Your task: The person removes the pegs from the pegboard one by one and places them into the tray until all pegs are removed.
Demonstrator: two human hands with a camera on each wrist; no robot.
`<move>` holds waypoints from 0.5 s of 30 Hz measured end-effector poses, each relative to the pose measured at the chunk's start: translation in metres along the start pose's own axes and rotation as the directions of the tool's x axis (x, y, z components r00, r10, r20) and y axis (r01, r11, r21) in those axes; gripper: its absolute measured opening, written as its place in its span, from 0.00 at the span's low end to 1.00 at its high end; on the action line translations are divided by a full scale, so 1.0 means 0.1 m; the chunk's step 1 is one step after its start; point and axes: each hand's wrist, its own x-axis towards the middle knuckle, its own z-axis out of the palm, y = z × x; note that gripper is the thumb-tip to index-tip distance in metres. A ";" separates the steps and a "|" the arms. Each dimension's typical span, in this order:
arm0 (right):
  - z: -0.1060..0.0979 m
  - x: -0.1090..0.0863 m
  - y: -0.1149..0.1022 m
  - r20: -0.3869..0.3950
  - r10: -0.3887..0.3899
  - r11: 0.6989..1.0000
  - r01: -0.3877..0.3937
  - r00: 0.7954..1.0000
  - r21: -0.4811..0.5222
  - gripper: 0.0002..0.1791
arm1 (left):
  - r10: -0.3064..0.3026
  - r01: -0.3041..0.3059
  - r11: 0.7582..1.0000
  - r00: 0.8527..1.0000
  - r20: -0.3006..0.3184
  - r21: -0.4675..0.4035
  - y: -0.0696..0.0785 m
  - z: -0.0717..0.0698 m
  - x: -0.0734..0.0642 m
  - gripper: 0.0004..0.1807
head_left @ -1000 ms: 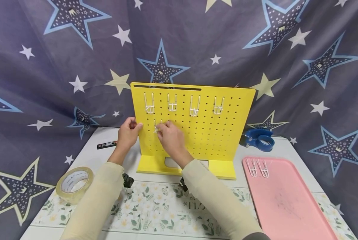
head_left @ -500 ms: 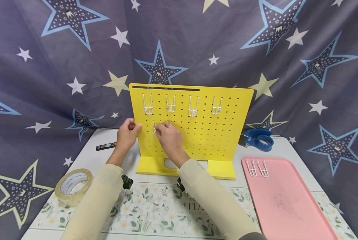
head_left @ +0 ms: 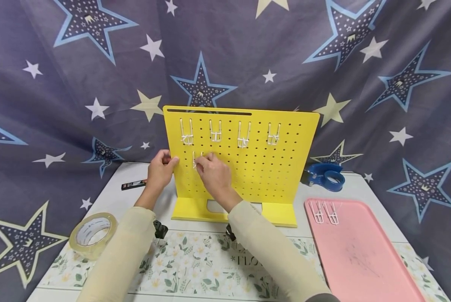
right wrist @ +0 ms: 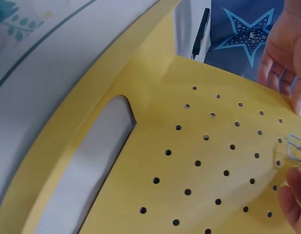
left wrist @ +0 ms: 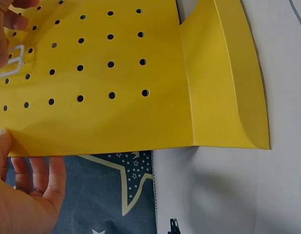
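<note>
A yellow pegboard (head_left: 255,176) stands upright on its yellow foot. My left hand (head_left: 160,171) grips its left edge, thumb on the front face and fingers behind, as the left wrist view also shows. Below the top row, near the left side, my right hand (head_left: 215,174) pinches a white wire pegboard hook (left wrist: 19,61) against the holes; the fingers hide part of it. In the right wrist view the hook's wire end (right wrist: 289,146) pokes out by the fingertips. Several similar white hooks (head_left: 215,134) hang along the board's top row.
At right lies a pink tray (head_left: 361,256) with two white hooks (head_left: 332,213) in it. Behind it is a blue tape dispenser (head_left: 325,176). At left are a roll of clear tape (head_left: 93,235) and a small black box (head_left: 134,184). A star-patterned curtain (head_left: 225,50) hangs behind.
The head view has shifted slightly. Both hands keep their places on the board and hook; the right fingers have moved only a little.
</note>
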 end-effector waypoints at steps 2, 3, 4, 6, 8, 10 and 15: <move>-0.03 0.00 0.00 -0.008 -0.012 1.000 0.012 1.000 0.001 0.04 | -0.002 0.002 1.000 1.000 0.003 -0.001 0.00 0.00 0.00 0.14; -0.06 0.00 0.01 -0.015 -0.018 1.000 0.018 1.000 0.002 0.04 | -0.004 0.004 1.000 1.000 0.006 -0.001 0.01 0.00 0.00 0.14; -0.08 0.00 0.01 -0.019 -0.022 1.000 0.022 1.000 0.006 0.04 | -0.007 0.007 1.000 1.000 0.008 -0.001 0.01 0.00 0.00 0.14; -0.12 0.01 0.02 -0.023 -0.033 0.999 0.033 0.999 0.016 0.04 | -0.016 0.016 1.000 1.000 0.012 -0.003 0.02 0.00 -0.01 0.14; -0.16 0.01 0.05 -0.031 -0.041 0.999 0.042 0.999 0.026 0.04 | -0.028 0.028 1.000 0.999 0.016 -0.005 0.03 0.00 -0.01 0.14; -0.20 0.00 0.08 -0.030 -0.052 0.998 0.053 0.998 0.033 0.04 | -0.035 0.035 0.999 0.999 0.018 -0.004 0.03 0.00 0.00 0.14; -0.32 -0.04 0.19 -0.019 -0.081 0.996 0.082 0.997 0.041 0.04 | -0.038 0.039 0.999 0.999 0.019 -0.006 0.02 -0.01 0.01 0.14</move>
